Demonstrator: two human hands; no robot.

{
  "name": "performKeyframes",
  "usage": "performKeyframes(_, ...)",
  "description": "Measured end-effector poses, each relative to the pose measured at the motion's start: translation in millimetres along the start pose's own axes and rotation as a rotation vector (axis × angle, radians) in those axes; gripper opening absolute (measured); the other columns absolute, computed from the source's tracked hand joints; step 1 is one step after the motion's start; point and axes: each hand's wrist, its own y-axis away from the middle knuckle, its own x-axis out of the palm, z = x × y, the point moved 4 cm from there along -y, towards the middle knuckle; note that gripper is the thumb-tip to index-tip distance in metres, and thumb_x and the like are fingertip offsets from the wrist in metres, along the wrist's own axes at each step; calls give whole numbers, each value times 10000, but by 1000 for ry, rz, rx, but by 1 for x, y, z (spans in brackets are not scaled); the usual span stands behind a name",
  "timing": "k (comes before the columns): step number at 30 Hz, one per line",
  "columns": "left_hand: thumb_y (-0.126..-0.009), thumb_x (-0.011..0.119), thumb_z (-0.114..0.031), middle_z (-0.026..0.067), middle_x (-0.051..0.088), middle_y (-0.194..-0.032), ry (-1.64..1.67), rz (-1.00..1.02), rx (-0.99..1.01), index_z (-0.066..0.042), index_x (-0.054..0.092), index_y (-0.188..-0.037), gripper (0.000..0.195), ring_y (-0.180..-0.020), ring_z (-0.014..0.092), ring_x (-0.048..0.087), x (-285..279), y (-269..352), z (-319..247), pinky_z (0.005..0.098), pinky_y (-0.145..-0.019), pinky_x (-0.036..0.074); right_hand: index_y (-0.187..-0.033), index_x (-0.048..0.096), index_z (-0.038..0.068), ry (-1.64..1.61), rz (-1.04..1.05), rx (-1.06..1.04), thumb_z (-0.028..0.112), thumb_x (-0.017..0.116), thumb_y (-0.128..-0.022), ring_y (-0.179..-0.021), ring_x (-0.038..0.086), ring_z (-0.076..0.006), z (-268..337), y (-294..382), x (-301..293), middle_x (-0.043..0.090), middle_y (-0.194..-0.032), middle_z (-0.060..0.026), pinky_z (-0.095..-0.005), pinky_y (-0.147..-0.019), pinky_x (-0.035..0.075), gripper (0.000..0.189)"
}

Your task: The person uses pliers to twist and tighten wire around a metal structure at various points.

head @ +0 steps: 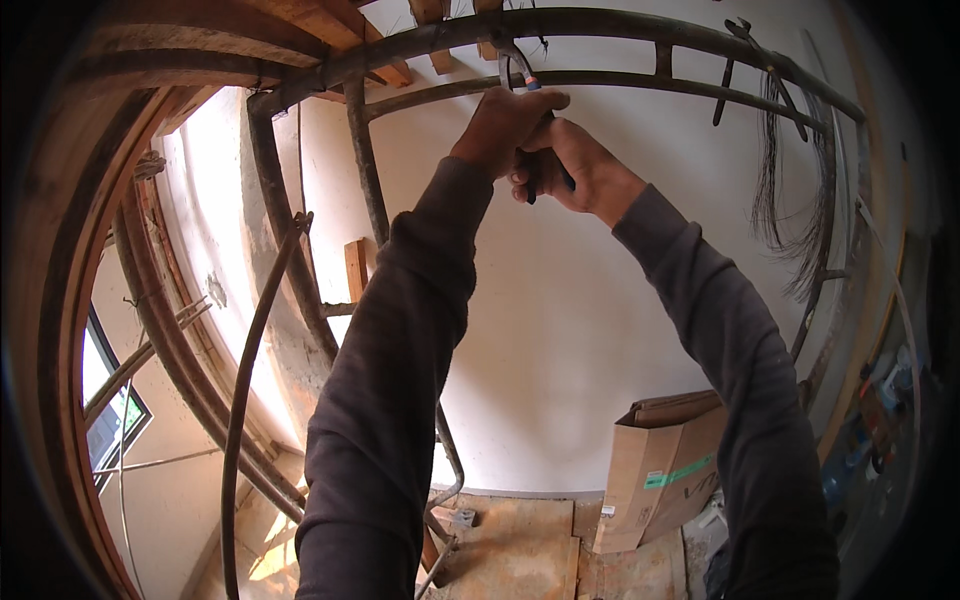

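Both hands are raised together at the upper middle of the head view, just below a rusty metal scaffold tube [585,24]. A pair of pincers [532,81] with dark handles is in them, its jaws up against the underside of the tube. My left hand [499,124] is closed around the upper handle area, thumb pointing right. My right hand [570,161] grips the lower handles, whose ends stick out below the fingers. Thin wire ends stand out near the tube above the jaws. A bundle of thin tie wire [769,165] hangs from the frame at the right, beside a second hand tool [772,71] hooked over the tube.
Wooden beams [300,30] lie overhead at upper left. Scaffold posts [285,225] and a bent metal bar [255,375] stand at left, near a window [112,405]. A pale wall [555,315] is ahead; below, a cardboard box [652,480] stands by floor boards [517,536].
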Motion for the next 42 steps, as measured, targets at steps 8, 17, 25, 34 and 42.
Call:
performKeyframes(8, -866, 611, -289, 177, 660, -658, -320, -61, 403, -12, 704, -940, 302, -500, 260, 639, -1, -27, 23, 323, -461, 513, -750, 577, 22, 121, -80, 31, 91, 509, -818, -490, 569, -247, -3, -4, -7, 586, -615, -121, -335, -476, 407, 118)
performKeyframes(17, -775, 691, -236, 155, 694, -748, -736, -170, 455, -166, 751, -988, 232, -754, 330, 711, 6, -24, 10, 393, -707, 573, -770, 578, 21, 214, -160, 31, 80, 555, -810, -495, 554, -214, 7, 2, -9, 584, -629, -111, -351, -452, 444, 75)
performKeyframes(25, -798, 656, -165, 170, 678, -736, -651, -123, 425, -101, 725, -986, 210, -688, 299, 702, -8, -21, 22, 372, -631, 572, -759, 585, 16, 195, -274, 18, 77, 534, -826, -482, 557, -243, -5, -4, 3, 586, -620, -126, -373, -453, 458, 104)
performKeyframes(34, -890, 561, -100, 165, 686, -856, -562, -76, 555, -45, 666, -1106, 247, -751, 263, 690, -6, -18, 7, 335, -692, 554, -820, 616, 4, 304, -134, 122, 92, 553, -845, -619, 672, -270, 22, 13, 1, 655, -725, -158, -376, -525, 505, 110)
performKeyframes(42, -1014, 453, -259, 179, 670, -809, -637, -34, 572, -35, 692, -1107, 340, -648, 257, 665, -16, -22, 16, 356, -617, 548, -814, 641, 26, 233, -164, -20, 159, 625, -872, -569, 635, -192, 7, 11, 17, 672, -736, -130, -294, -515, 454, 145)
